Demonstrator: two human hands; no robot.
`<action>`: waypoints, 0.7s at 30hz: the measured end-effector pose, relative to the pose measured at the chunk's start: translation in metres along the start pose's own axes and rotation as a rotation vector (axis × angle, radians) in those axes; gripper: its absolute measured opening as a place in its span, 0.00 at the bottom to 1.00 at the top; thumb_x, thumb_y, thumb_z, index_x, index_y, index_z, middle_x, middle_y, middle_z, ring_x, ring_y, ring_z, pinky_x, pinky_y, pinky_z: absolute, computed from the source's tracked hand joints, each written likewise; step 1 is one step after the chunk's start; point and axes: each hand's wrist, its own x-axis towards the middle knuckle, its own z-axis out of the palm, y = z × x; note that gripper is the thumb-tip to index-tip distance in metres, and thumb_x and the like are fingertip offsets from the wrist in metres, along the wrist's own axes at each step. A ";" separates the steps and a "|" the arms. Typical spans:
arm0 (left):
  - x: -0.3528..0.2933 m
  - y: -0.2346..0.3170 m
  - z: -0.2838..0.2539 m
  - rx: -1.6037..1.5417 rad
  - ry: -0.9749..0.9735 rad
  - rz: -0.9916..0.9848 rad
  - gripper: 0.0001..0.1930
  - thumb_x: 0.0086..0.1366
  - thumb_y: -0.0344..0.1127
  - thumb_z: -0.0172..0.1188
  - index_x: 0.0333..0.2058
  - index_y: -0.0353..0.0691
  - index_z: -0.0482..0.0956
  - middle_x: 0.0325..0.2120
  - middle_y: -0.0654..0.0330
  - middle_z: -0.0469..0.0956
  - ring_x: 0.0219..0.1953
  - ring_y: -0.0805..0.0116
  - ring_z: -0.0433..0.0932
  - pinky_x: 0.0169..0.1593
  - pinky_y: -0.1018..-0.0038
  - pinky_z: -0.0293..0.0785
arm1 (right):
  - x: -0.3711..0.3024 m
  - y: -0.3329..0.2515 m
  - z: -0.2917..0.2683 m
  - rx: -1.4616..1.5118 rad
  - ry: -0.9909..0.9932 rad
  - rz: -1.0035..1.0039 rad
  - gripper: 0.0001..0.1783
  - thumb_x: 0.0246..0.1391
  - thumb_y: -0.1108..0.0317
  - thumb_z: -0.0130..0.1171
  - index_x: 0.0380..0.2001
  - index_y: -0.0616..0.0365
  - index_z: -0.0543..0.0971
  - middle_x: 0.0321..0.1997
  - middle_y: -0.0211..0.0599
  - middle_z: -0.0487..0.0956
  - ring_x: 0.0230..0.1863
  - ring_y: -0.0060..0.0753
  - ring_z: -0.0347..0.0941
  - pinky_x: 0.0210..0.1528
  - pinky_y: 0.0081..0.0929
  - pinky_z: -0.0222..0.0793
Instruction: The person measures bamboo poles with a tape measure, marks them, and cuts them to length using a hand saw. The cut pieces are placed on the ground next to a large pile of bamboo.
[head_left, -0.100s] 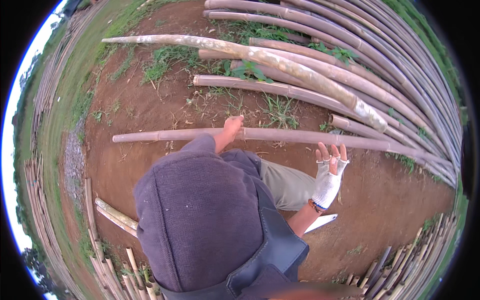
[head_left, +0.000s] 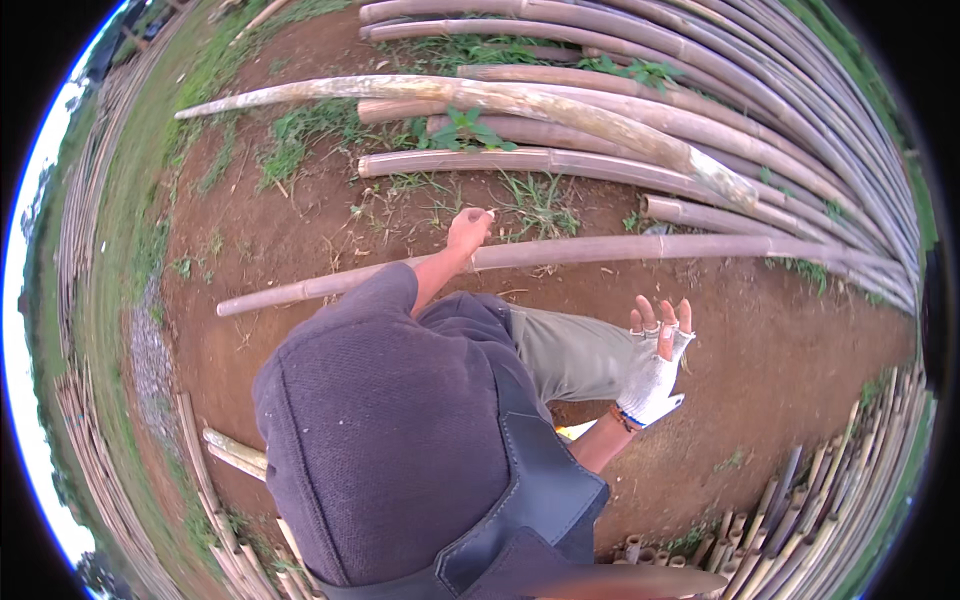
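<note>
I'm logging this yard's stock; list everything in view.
Long pole: one, pinkish, centre
Mottled pole: one, cream, upper centre
Pole pile: many, pinkish, upper right
Other poles: many, tan, bottom corners, left edge
Plants: several, green, upper half
Grass: patches, green, left
Gravel: one, grey, left strip
Soil: one expanse, reddish, centre
Sky: one, white, left edge
Sweater: one, purple, bottom centre
Strap: one, dark, bottom
Trousers: one pair, grey, centre
Left hand: one, bare, by long pole
Right hand: one, white glove, centre right
</note>
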 end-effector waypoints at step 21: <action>-0.150 0.060 0.227 0.285 -1.113 0.670 0.15 0.76 0.32 0.62 0.56 0.29 0.81 0.47 0.54 0.84 0.46 0.65 0.84 0.55 0.68 0.80 | -0.257 0.099 -0.098 -1.344 1.098 0.461 0.34 0.54 0.46 0.67 0.59 0.52 0.79 0.54 0.53 0.77 0.54 0.59 0.76 0.53 0.56 0.75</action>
